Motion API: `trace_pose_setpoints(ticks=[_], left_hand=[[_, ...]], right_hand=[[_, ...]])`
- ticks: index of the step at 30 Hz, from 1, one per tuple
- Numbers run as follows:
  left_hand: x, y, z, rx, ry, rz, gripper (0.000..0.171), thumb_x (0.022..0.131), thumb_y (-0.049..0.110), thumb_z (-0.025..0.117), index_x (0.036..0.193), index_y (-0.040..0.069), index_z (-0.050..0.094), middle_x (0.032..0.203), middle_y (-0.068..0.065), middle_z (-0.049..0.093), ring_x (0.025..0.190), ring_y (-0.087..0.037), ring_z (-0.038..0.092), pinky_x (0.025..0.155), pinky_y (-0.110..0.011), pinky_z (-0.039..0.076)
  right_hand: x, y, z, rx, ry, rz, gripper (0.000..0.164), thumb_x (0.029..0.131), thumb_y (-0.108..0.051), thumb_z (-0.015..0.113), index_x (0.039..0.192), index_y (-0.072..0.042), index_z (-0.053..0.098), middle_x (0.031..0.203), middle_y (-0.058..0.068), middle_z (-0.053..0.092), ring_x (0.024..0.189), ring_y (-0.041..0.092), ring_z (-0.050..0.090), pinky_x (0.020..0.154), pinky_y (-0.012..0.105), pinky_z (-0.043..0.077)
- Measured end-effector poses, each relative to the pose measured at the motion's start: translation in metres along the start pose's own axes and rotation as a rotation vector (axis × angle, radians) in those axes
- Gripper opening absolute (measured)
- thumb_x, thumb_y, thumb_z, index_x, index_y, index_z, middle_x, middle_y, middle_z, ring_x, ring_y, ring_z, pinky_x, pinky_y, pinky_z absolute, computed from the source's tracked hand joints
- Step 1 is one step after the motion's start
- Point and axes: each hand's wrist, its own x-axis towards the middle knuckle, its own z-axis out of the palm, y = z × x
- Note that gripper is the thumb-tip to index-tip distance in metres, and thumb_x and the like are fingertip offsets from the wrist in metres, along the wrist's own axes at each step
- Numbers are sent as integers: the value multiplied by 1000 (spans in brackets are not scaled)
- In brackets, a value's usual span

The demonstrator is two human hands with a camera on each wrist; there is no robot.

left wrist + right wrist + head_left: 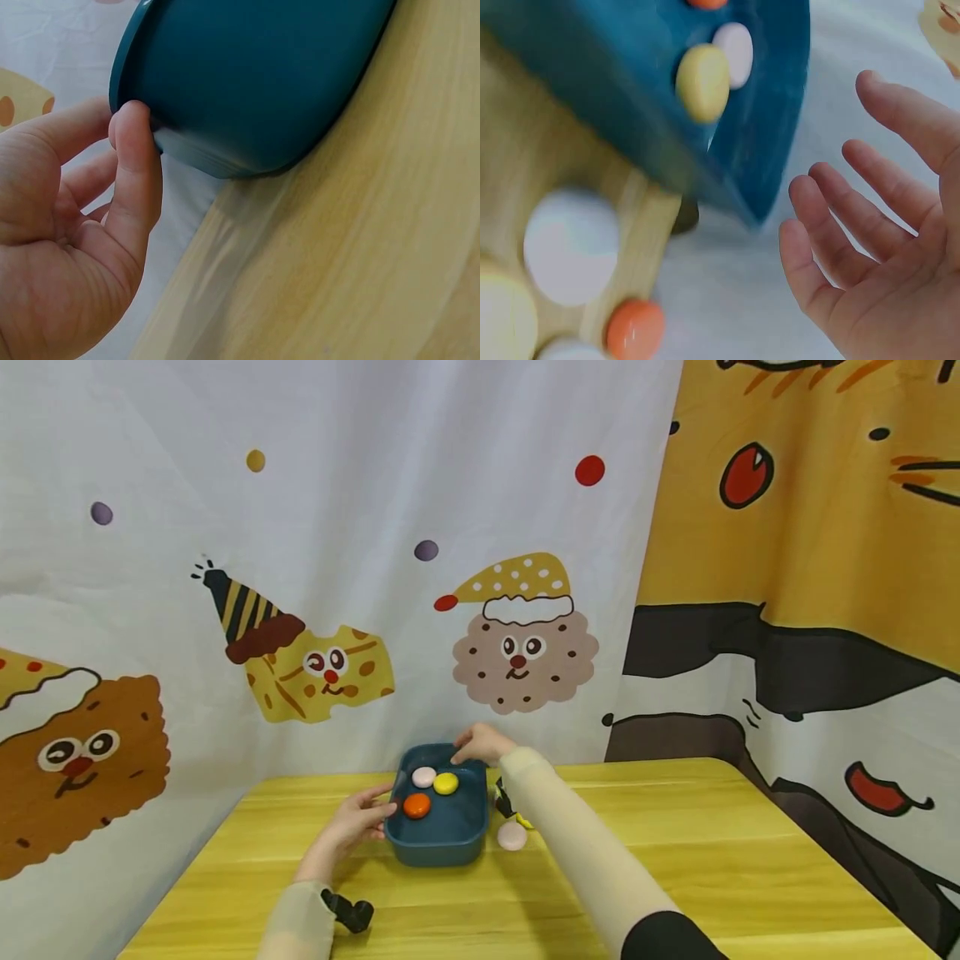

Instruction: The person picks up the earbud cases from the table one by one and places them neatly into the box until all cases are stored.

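A dark teal rectangular bin [438,855] sits on the table, with an orange rounded disc [417,806], a yellow disc [446,783] and a pale pink disc [423,777] inside it. At its left side, my left hand [358,818] holds the wall, the thumb [135,139] pressed near the rim. My right hand [483,745] hovers over the far right corner, empty, its fingers loosely spread. Another pale pink disc [512,836] lies on the table beside the bin's right side. A second orange disc [635,330] shows outside the bin in the right wrist view.
The wooden table [675,852] runs up to a white curtain [337,527] printed with cartoon food, close behind the bin. A yellow disc [502,319] also lies right of the bin, partly hidden by my right forearm [577,835] in the head view.
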Motion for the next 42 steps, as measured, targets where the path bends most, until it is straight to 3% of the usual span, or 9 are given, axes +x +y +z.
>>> trace_pose_setpoints(ticks=[6,10,17,27,42], left_hand=[[1,1,-3,5,1,-4,58,97,6,58,148,-4,33,105,-21,59,58,-9,54,56,-22,53],[1,2,-1,12,9,-16,58,97,6,58,148,-3,33,104,-19,59,58,-10,53,55,-21,52],[-3,3,-2,38,7,-32,59,97,8,58,150,-1,32,108,-20,58,62,-11,54,59,-25,54],[0,1,0,37,8,-43,59,97,10,59,150,2,33,115,-23,55,64,-12,55,61,-25,54],[1,2,1,37,21,-44,59,97,8,58,150,2,33,109,-20,56,62,-11,54,59,-22,53]], right_hand=[[-15,23,-28,-3,36,-1,48,85,-24,75,128,-5,63,125,9,63,110,27,60,91,43,50],[-29,43,-44,2,52,-31,48,85,-22,75,127,-1,63,127,15,61,112,28,59,92,41,49],[-60,76,-61,73,66,27,43,88,-20,70,126,-2,63,126,16,61,112,28,58,93,50,48],[-95,113,-59,129,118,65,48,84,-20,75,128,-3,63,127,20,59,113,29,56,92,52,47],[-122,145,-27,352,228,91,65,82,-18,77,137,5,50,135,24,51,124,37,47,103,51,38]])
